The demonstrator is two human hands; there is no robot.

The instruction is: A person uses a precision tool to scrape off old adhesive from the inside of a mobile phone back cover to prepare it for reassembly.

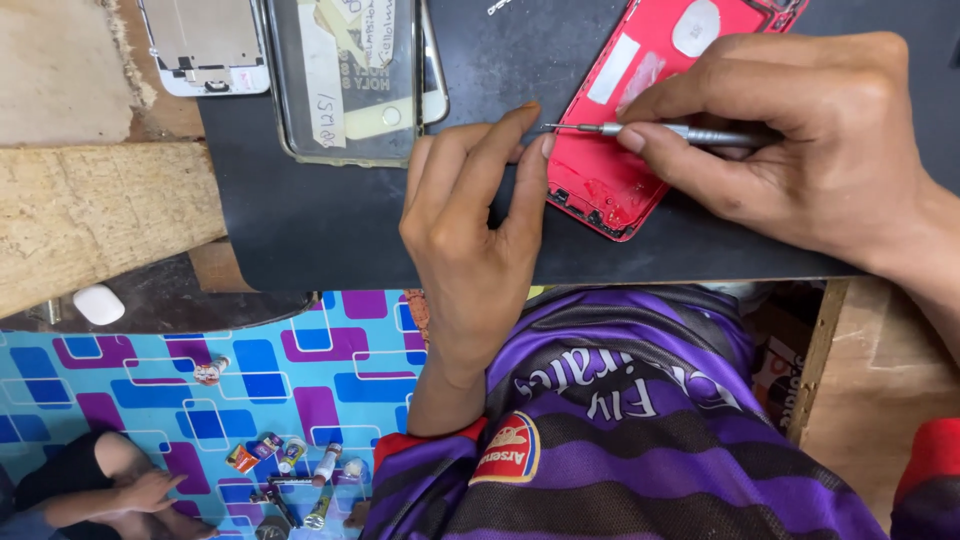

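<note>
Your right hand (810, 140) pinches the thin screwdriver (660, 131) between its fingers, tip at the red phone housing (625, 130) that your left hand (475, 215) steadies with fingers pressed together on the worktop (330, 220), where a slip could scratch it.

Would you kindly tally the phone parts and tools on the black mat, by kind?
Red phone housing: 1
Clear phone case: 1
White screen panel: 1
Metal screwdriver, held in the right hand while the left hand steadies the housing: 1
Total: 4
</note>
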